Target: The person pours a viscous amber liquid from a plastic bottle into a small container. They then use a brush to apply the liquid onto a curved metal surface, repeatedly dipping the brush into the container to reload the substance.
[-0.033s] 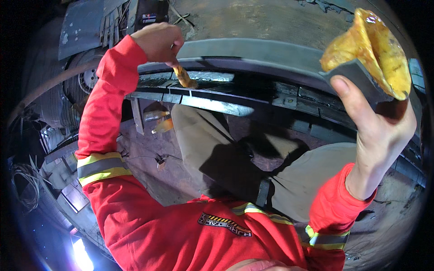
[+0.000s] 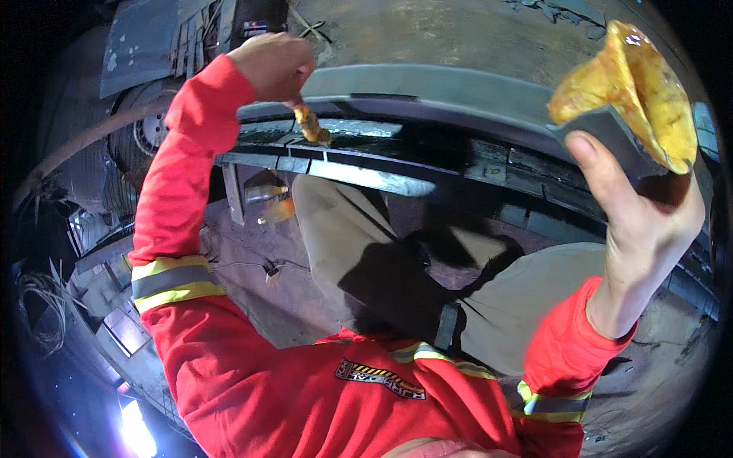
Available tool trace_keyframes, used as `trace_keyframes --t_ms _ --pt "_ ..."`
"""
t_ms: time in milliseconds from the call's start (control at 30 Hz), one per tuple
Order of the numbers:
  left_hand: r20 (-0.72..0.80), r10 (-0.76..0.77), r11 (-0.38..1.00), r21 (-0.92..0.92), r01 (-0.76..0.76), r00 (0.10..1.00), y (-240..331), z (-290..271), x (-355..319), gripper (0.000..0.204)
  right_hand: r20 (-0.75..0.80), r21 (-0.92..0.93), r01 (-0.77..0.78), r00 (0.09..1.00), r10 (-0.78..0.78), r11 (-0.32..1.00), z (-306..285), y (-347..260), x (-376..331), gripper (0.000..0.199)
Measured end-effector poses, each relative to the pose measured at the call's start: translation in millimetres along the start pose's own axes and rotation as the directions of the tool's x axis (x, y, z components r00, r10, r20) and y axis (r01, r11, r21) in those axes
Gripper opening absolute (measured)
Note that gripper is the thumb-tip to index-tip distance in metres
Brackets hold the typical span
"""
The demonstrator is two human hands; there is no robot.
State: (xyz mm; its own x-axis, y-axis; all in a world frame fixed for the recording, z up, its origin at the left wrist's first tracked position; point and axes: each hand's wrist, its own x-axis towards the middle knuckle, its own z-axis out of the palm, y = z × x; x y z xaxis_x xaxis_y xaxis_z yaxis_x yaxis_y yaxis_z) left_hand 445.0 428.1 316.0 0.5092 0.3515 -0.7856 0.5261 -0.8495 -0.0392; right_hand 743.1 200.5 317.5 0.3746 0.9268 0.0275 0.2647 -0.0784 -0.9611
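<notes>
My left hand [image 2: 271, 67] is raised and closed around a short tool [image 2: 311, 126] whose yellow-smeared tip touches the top of a dark metal rail [image 2: 366, 141]. Off to the upper right, my right hand [image 2: 641, 221] grips a flat dark grey pad [image 2: 611, 141] between thumb and fingers. A large lump of glossy yellow paste [image 2: 634, 88] rests on that pad. Both sleeves are red with yellow and grey reflective bands. My beige trouser legs [image 2: 343, 244] show below the rail.
A curved grey metal panel [image 2: 443, 84] runs above the rail. Two small bottles [image 2: 269, 201] lie on the dirt floor beneath it. A tyre [image 2: 145, 133] stands at the left, coiled wires [image 2: 38, 313] lower left, and a bright lamp [image 2: 134, 427] at the bottom.
</notes>
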Motion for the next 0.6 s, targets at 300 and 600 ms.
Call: trace_keyframes --t_ms 300,600 --pt "-0.191 0.191 0.844 -0.469 -0.261 0.963 4.8 12.0 7.9 0.032 -0.078 0.01 -0.054 0.995 0.055 0.998 0.9 25.8 -3.6 0.053" --pt "-0.1 -0.107 0.994 0.009 0.108 0.989 -24.4 35.2 -24.0 0.03 -0.065 -0.043 -0.01 0.998 0.007 0.999 -3.7 38.4 -2.5 0.052"
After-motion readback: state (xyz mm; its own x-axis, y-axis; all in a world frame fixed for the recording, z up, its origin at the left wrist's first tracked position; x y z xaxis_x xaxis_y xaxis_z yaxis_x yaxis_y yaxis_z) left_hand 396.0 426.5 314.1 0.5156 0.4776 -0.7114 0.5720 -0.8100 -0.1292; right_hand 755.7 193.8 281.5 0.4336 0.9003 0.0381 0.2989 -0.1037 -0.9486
